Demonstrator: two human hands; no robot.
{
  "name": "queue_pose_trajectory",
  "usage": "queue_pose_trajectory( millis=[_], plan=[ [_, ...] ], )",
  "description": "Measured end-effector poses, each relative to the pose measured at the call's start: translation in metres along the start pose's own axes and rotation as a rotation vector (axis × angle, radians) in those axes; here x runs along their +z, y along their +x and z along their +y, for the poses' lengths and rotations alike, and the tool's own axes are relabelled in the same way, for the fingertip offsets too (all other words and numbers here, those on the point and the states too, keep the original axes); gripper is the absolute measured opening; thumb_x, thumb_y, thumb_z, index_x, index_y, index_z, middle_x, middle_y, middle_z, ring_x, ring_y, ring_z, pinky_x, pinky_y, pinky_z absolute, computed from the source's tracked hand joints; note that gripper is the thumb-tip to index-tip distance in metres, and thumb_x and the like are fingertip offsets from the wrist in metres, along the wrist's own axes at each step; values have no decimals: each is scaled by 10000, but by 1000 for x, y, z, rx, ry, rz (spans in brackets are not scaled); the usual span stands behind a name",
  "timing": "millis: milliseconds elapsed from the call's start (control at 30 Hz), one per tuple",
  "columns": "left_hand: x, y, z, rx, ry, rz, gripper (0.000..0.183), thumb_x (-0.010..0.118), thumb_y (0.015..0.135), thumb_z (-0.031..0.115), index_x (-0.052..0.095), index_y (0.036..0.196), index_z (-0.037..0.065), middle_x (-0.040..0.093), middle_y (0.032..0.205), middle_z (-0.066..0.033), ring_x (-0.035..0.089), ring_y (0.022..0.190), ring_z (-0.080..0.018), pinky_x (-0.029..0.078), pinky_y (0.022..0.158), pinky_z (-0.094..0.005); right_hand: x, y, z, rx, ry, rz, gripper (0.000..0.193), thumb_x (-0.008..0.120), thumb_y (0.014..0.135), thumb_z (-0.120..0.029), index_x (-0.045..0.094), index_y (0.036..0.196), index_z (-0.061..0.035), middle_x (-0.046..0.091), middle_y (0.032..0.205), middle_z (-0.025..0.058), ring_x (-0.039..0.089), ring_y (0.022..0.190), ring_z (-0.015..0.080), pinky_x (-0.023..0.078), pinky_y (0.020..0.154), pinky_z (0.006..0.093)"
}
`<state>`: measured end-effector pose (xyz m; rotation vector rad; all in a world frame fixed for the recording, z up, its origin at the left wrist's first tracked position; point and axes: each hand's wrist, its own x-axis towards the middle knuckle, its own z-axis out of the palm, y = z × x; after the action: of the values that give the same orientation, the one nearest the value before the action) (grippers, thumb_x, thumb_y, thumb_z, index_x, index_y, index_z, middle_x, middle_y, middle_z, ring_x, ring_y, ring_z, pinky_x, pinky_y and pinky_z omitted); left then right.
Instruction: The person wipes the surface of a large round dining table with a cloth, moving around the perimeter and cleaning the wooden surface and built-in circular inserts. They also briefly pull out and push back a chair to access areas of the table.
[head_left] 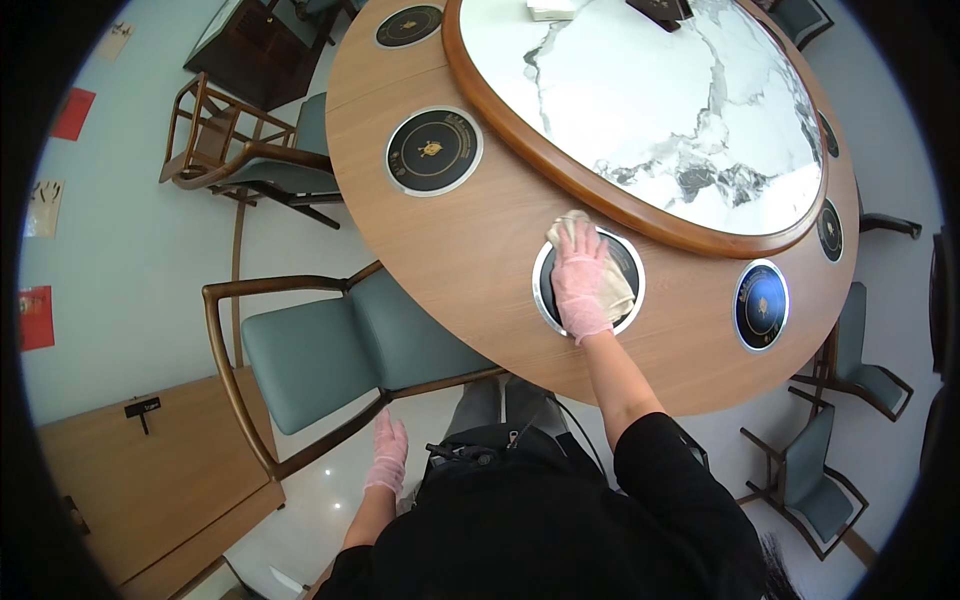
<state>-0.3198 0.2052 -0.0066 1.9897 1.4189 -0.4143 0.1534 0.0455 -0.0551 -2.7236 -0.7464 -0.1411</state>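
My right hand, in a thin pink glove, lies over a beige cloth and presses it onto a round black disc with a silver rim. Part of the cloth sticks out past the fingertips, and another fold shows beside the palm. The disc sits at the near side of a round wooden table. My left hand, gloved in pink too, hangs low beside the green chair. Its fingers are stretched out, and nothing shows in them.
A marble-topped turntable with a wooden rim rises at the table's middle. More black discs lie around the edge, one shining blue to the right. Chairs stand around the table; a wooden cabinet is at lower left.
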Motion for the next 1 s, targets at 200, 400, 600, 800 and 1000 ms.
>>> queue_pose_trajectory(
  millis=[200,400,600,800,1000],
  plan=[
    [3,-1,-25,-27,61,-45,591,472,1004,348,359,1503,52,350,1535,-259,279,1457,-388,227,1210,-437,-5,-44,-54,-402,139,-207,452,531,922,-171,564,1372,-186,431,1522,120,357,1429,317,206,1195,542],
    [-7,-8,-25,-88,-42,-95,589,435,1011,362,360,1505,51,347,1539,-254,269,1464,-386,209,1215,-427,-42,-85,-27,-714,96,-414,557,579,875,-201,499,1426,-197,474,1476,121,382,1412,306,244,1181,544],
    [9,-61,-111,-204,9,-152,582,429,1020,367,362,1504,51,342,1551,-231,280,1464,-362,223,1213,-407,-17,10,-23,-94,-133,-96,502,451,992,-219,405,1475,-92,407,1508,195,344,1419,349,220,1179,564],
    [60,-104,-217,-326,-93,-197,590,424,1025,374,373,1480,2,395,1500,-255,349,1414,-382,285,1182,-423,5,52,-52,-97,-31,-52,484,503,948,-213,490,1415,-87,420,1490,194,360,1393,381,252,1167,547],
    [62,-79,-236,-138,103,-210,576,438,1033,364,396,1463,-16,453,1457,-243,410,1374,-374,328,1150,-418,-6,-32,-77,-649,108,-336,522,544,902,-147,493,1421,-121,414,1520,146,349,1431,318,247,1190,520]
  ],
)
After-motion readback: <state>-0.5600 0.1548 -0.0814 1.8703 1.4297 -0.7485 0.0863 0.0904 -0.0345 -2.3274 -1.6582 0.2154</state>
